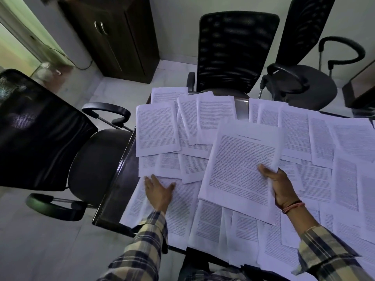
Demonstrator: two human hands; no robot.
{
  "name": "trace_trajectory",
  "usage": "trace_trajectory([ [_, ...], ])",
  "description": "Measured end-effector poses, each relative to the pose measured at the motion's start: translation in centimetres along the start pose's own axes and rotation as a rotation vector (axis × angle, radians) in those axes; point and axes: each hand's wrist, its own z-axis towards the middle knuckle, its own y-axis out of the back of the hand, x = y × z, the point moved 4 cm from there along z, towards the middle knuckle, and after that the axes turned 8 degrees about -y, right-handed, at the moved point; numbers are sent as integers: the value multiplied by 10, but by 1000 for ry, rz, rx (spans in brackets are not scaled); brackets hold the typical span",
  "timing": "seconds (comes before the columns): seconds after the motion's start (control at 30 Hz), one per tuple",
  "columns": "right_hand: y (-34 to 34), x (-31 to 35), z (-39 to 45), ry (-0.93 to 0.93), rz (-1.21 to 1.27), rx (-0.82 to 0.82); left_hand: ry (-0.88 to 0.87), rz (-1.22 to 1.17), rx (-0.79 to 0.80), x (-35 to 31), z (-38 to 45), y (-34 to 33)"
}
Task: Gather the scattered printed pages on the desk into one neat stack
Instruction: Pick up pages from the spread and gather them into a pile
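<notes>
The right hand (281, 186) is grasping a gathered stack of pages (241, 169) by its right edge, lifting it above the bench (113, 191). The left hand (159, 191) is lying released, fingers flat, pressing a loose page (178, 207) at the near left. Scattered pages (324, 151) are covering the bench. Sliding that page flat under the stack should be keeping edges square. The text is blurring; the near and right pages are running off frame.
</notes>
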Motion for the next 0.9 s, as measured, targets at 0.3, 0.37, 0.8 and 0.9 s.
trace_trajectory([
  [0.3, 35, 10, -13, 13, 32, -15, -90, 10, 56, -73, -56, -70],
  [0.37, 50, 10, -13, 16, 32, -31, -117, 14, 83, -91, -69, -84],
  [0.8, 143, 11, -23, 38, 0, -119, -334, -49, 311, -174, -144, -162],
  [0.9, 149, 12, -23, 36, -2, -107, -282, -126, 228, -178, -133, -145],
])
